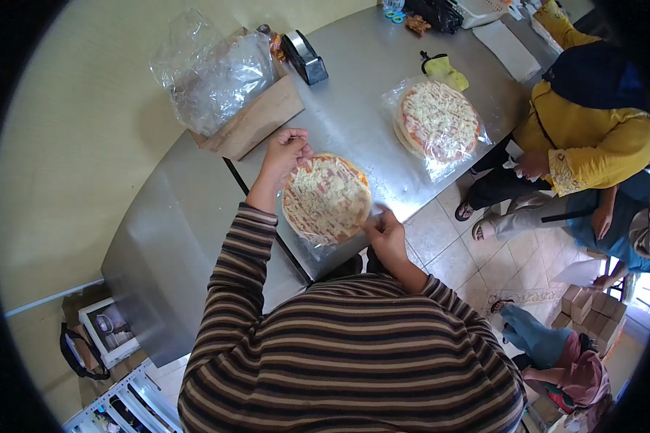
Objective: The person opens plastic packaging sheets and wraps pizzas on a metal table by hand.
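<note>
A round pizza (326,200) topped with shredded cheese lies at the metal table's near edge, with clear plastic showing at its lower rim. My left hand (289,153) is at its upper left rim, fingers curled together; what they pinch, if anything, is too small to make out. At the pizza's lower right rim is my right hand (386,232), its fingers closed near the plastic, with what they grip unclear. Further right on the table, a stack of pizzas (439,121) sits in clear plastic.
Clear plastic bags (231,79) fill a cardboard box (260,119) at the back left, beside a black tape dispenser (305,58). A yellow-green item (445,70) lies behind the pizza stack. A person in yellow (592,137) stands at the table's right; other people are beyond.
</note>
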Demonstrator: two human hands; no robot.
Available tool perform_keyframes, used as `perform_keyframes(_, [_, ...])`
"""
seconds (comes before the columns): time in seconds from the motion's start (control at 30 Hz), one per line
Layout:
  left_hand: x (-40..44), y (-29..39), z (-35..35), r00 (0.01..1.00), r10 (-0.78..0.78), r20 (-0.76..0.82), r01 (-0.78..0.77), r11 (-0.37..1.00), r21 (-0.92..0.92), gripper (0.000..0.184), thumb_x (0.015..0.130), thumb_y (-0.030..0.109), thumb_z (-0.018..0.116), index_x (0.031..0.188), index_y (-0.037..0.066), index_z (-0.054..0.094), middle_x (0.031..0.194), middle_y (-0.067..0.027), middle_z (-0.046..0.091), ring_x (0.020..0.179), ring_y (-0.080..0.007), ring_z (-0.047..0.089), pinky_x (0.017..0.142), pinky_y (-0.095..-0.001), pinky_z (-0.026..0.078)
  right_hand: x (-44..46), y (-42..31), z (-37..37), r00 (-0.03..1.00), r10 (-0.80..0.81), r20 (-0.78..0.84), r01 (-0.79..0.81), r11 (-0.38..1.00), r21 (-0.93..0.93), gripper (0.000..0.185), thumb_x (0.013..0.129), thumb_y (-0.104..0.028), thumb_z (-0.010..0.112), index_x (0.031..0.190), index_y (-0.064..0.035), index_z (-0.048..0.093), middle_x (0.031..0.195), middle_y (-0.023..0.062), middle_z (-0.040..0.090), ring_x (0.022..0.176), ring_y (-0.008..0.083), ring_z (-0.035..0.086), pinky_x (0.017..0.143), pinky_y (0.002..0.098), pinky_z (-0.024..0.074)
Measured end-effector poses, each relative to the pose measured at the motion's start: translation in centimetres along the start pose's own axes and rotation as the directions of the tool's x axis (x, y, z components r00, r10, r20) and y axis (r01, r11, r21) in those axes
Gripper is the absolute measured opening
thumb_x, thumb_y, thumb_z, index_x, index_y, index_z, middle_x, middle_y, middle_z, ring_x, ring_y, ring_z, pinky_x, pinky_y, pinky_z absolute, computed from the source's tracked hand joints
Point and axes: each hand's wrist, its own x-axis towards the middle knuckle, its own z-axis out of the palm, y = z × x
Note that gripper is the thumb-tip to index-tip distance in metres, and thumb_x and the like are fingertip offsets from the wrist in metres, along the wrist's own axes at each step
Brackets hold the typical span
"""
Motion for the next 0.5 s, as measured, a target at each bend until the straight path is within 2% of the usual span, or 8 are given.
perform_keyframes(0.03, [0.3, -0.2, 0.5, 1.000, 0.002, -0.011, -0.002, 1.000, 0.012, 0.015, 0.086, 0.012, 0.052, 0.099, 0.005, 0.054, 0.074, -0.0032, 0.057, 0.068, -0.0110, 0.057, 0.057, -0.0213, 0.045, 0.3, 0.8, -0.3, 0.999, 0.030, 0.041, -0.030, 1.000, -0.007, 0.029, 0.077, 0.000, 0.061, 0.105, 0.0009, 0.053, 0.075, -0.0004, 0.055, 0.063, 0.0057, 0.048, 0.058, 0.0206, 0.0409])
perform_keyframes(0.13, [1.0, -0.5, 1.4, 1.000, -0.010, -0.016, 0.010, 1.000, 0.011, 0.015, 0.085, 0.011, 0.053, 0.098, 0.004, 0.054, 0.075, -0.0037, 0.057, 0.067, -0.0111, 0.057, 0.057, -0.0214, 0.045, 1.1, 3.2, -0.4, 0.989, 0.148, -0.023, -0.144, 0.982, 0.122, 0.013, 0.079, -0.005, 0.061, 0.090, 0.0008, 0.059, 0.077, -0.0007, 0.057, 0.065, 0.0059, 0.049, 0.062, 0.0202, 0.0409])
perform_keyframes(0.23, [1.5, -0.6, 1.9, 0.999, -0.012, -0.041, 0.013, 0.999, 0.045, 0.016, 0.084, 0.009, 0.052, 0.099, 0.003, 0.054, 0.075, -0.0040, 0.057, 0.067, -0.0114, 0.057, 0.057, -0.0218, 0.045, 2.3, 5.2, -0.5, 0.993, 0.069, -0.100, -0.059, 0.993, 0.098, 0.013, 0.081, -0.007, 0.060, 0.091, 0.0012, 0.058, 0.078, -0.0004, 0.056, 0.070, 0.0067, 0.050, 0.066, 0.0206, 0.0410])
perform_keyframes(0.33, [2.1, -0.7, 2.0, 0.999, -0.035, -0.025, 0.036, 0.998, 0.048, 0.017, 0.084, 0.009, 0.053, 0.099, 0.002, 0.053, 0.076, -0.0045, 0.058, 0.067, -0.0120, 0.058, 0.057, -0.0222, 0.046, 2.9, 5.6, -1.4, 0.977, -0.180, -0.113, 0.164, 0.976, -0.140, 0.015, 0.082, -0.008, 0.059, 0.093, 0.0014, 0.058, 0.081, 0.0004, 0.056, 0.074, 0.0074, 0.050, 0.068, 0.0218, 0.0411])
perform_keyframes(0.43, [2.7, -0.8, 2.2, 1.000, -0.019, 0.007, 0.018, 0.996, 0.091, 0.017, 0.084, 0.009, 0.054, 0.100, 0.002, 0.053, 0.076, -0.0052, 0.058, 0.068, -0.0127, 0.059, 0.059, -0.0234, 0.047, 3.0, 5.2, -1.5, 0.992, 0.091, -0.092, -0.085, 0.994, 0.069, 0.015, 0.082, -0.009, 0.058, 0.093, 0.0012, 0.058, 0.083, 0.0012, 0.057, 0.075, 0.0080, 0.050, 0.068, 0.0220, 0.0411])
perform_keyframes(0.5, [3.0, -0.8, 2.3, 0.999, -0.039, 0.025, 0.036, 0.994, 0.102, 0.019, 0.085, 0.010, 0.054, 0.102, 0.002, 0.052, 0.079, -0.0053, 0.058, 0.071, -0.0129, 0.059, 0.060, -0.0229, 0.048, 3.1, 4.1, -1.7, 0.983, 0.172, -0.064, -0.164, 0.980, 0.110, 0.016, 0.083, -0.010, 0.057, 0.093, 0.0011, 0.057, 0.082, 0.0018, 0.056, 0.075, 0.0078, 0.050, 0.068, 0.0218, 0.0409])
